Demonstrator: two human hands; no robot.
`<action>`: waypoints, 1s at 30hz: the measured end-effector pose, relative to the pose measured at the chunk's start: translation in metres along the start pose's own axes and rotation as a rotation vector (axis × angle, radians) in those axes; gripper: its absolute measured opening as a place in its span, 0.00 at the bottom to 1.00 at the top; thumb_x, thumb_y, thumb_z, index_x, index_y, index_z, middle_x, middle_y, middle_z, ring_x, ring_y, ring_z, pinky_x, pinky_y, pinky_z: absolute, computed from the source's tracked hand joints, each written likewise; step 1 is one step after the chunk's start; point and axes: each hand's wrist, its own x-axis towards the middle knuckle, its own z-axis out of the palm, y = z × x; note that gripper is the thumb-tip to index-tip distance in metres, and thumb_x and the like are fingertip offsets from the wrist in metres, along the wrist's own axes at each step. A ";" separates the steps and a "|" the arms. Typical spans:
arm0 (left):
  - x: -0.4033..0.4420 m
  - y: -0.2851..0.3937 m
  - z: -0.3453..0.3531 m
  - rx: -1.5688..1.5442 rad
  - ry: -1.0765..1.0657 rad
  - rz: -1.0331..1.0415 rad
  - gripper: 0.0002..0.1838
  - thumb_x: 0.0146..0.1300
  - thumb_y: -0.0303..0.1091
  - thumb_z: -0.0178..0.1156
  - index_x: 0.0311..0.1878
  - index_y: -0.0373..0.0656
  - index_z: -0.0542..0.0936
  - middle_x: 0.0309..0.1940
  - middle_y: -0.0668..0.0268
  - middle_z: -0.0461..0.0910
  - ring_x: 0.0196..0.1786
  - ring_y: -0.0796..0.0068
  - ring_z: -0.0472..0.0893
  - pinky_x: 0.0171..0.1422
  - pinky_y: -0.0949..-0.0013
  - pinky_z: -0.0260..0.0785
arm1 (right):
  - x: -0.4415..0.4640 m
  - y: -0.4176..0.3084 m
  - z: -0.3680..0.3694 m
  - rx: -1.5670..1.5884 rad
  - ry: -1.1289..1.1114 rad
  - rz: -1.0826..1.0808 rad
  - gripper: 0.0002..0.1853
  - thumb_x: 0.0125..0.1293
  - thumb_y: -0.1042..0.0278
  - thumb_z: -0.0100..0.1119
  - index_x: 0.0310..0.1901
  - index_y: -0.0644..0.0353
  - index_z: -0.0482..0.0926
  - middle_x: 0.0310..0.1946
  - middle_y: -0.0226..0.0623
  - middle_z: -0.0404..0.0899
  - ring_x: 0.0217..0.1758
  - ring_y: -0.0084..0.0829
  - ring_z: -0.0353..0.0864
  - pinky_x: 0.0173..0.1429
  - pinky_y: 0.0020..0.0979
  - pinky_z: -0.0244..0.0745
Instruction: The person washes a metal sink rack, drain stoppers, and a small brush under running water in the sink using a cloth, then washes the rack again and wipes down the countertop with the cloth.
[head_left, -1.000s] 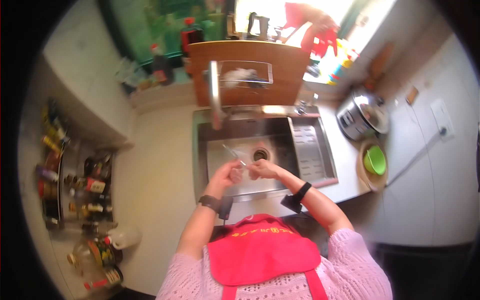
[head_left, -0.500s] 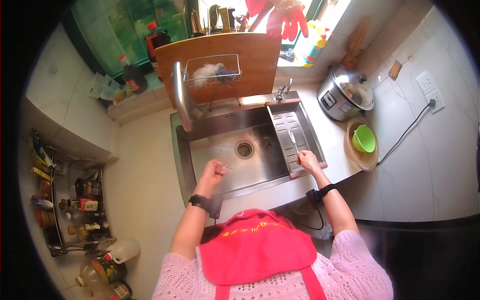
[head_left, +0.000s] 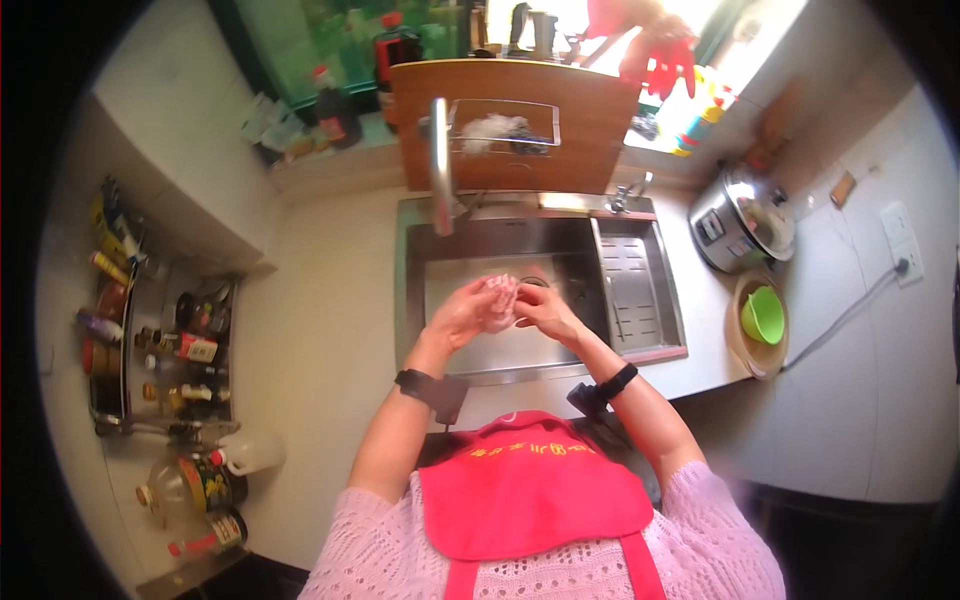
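Over the steel sink (head_left: 470, 365), my two hands meet near the middle of the basin. My left hand (head_left: 460, 312) is closed around a crumpled pink-and-white cloth (head_left: 500, 305). On the other side of the cloth, my right hand (head_left: 548, 310) has its fingers bent and pinched together against it. What sits between those fingers is hidden by the cloth and the fingers. The drain (head_left: 533, 284) lies partly covered behind the hands. To the right is the slotted draining tray (head_left: 627, 290), fitted across that end of the sink.
A faucet (head_left: 441, 170) rises at the sink's back left, before a wooden board (head_left: 590, 120) with a wire rack (head_left: 505, 125). Right are a rice cooker (head_left: 735, 220) and a green bowl (head_left: 763, 315) on a plate. Bottles on a shelf (head_left: 190, 350) stand left.
Both hands have come together at the cloth. My right hand left the draining tray, where it held a slim silver utensil; that utensil is now out of sight. The view has shifted.
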 end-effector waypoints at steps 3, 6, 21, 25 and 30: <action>-0.019 0.015 -0.006 -0.073 0.037 0.038 0.17 0.69 0.27 0.52 0.60 0.36 0.69 0.51 0.61 0.77 0.52 0.69 0.79 0.56 0.64 0.74 | 0.008 -0.012 0.011 0.097 0.047 0.057 0.16 0.68 0.59 0.56 0.50 0.61 0.79 0.38 0.31 0.82 0.43 0.22 0.80 0.47 0.26 0.74; -0.031 0.016 -0.025 -0.094 0.098 0.075 0.16 0.68 0.27 0.52 0.58 0.38 0.69 0.50 0.61 0.77 0.50 0.69 0.80 0.54 0.63 0.74 | 0.016 -0.010 0.013 0.317 0.127 0.023 0.11 0.70 0.59 0.54 0.45 0.57 0.78 0.42 0.30 0.80 0.46 0.24 0.79 0.53 0.29 0.72; -0.047 0.014 -0.028 0.393 0.328 -0.083 0.26 0.63 0.58 0.55 0.56 0.51 0.78 0.58 0.62 0.73 0.67 0.65 0.61 0.67 0.42 0.51 | 0.009 -0.029 0.045 0.173 0.252 -0.074 0.14 0.75 0.56 0.44 0.43 0.60 0.71 0.29 0.31 0.75 0.28 0.21 0.74 0.27 0.24 0.71; -0.054 0.009 -0.067 1.215 0.516 0.034 0.25 0.63 0.56 0.56 0.59 0.54 0.77 0.64 0.67 0.70 0.72 0.60 0.55 0.69 0.29 0.38 | -0.028 -0.022 0.001 0.212 0.240 0.060 0.14 0.75 0.57 0.46 0.46 0.59 0.74 0.32 0.29 0.76 0.31 0.21 0.75 0.28 0.25 0.72; -0.103 0.011 -0.075 1.779 0.850 0.123 0.22 0.62 0.50 0.57 0.58 0.55 0.78 0.66 0.68 0.69 0.75 0.53 0.51 0.70 0.24 0.28 | -0.125 -0.041 -0.041 -0.090 0.393 0.115 0.13 0.75 0.54 0.45 0.45 0.54 0.73 0.27 0.25 0.75 0.18 0.14 0.68 0.12 0.19 0.58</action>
